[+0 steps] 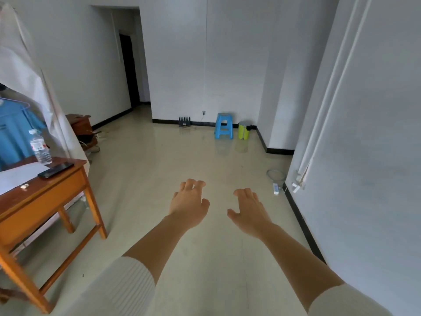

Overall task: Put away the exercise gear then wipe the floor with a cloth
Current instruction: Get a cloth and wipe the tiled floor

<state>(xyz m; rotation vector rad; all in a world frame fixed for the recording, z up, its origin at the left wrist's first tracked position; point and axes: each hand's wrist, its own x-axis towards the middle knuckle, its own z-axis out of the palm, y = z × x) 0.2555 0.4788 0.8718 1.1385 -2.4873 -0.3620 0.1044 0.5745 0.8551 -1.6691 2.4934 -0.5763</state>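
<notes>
while both my left hand (pixel 190 202) and right hand (pixel 249 209) hang open and empty over the floor (pixel 159 169), i judge no step begun; next i must find the gear.

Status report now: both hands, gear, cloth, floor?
Left hand and right hand open, empty. No gear or cloth in view. Glossy beige tiled floor ahead, unobstructed.

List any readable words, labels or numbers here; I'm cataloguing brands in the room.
None can be read.
Clear plastic water bottle on the wooden desk: red-and-white label, too blurred.
Blue T-shirt on a hanger: dark print, too small and cut off.
</notes>
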